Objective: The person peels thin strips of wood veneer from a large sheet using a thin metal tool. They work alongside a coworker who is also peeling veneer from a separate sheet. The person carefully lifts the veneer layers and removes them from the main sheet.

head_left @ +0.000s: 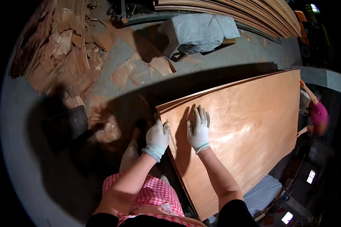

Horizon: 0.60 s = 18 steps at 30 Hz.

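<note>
A large, smooth sheet of plywood (235, 132) lies slantwise before me, its top surface shiny with reflected light. At its near left edge, my left hand (157, 138) in a white glove is closed, the thumb on the rim side and the other fingers partly hidden. My right hand (199, 130), gloved too, is flat over the sheet with fingers stretched upward and thumb apart, holding nothing. Along the sheet's far edge, another layer shows just beneath it. Next to my left hand, a narrow pale strip (172, 137) runs along the edge.
A person in a pink top (319, 115) has hands at the sheet's right end. Torn veneer scraps (70, 45) are heaped at far left. Beyond the sheet stand a grey-covered bundle (201, 34) and stacked boards (250, 13). Another grey-covered bundle (262, 193) lies at lower right.
</note>
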### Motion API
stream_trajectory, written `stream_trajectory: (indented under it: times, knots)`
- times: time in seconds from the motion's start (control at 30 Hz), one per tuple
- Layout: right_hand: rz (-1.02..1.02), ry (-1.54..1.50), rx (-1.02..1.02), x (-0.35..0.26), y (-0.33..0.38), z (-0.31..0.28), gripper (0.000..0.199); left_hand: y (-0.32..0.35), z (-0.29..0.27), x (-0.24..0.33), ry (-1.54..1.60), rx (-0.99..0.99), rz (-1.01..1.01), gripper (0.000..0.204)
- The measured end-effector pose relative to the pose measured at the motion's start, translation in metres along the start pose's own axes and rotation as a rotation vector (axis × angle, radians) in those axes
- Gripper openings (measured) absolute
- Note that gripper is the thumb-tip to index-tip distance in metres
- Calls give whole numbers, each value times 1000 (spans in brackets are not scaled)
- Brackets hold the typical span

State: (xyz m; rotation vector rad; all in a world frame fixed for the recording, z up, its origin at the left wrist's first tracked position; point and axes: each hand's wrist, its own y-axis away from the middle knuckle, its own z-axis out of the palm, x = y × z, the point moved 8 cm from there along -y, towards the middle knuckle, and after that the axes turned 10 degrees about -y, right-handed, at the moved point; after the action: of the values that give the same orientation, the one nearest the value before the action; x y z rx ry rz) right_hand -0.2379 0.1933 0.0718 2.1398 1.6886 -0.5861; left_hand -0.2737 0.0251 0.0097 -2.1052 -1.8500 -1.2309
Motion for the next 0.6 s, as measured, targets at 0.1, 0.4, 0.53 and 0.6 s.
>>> stream_trajectory:
  times: [0.1, 0.4, 0.53, 0.6]
  knots:
    - [6, -37, -21, 15, 17, 20, 55, 5, -3, 10, -99, 83, 134, 24]
    - [39, -197, 76, 23, 20, 28, 47, 15, -6, 28, 32, 145, 219, 34]
    - [41, -348, 150, 29, 22, 22, 43, 21, -4, 37, 82, 215, 220, 33]
    - [57, -409, 162, 30, 21, 20, 42, 4, 9, 14, 94, 180, -20, 33]
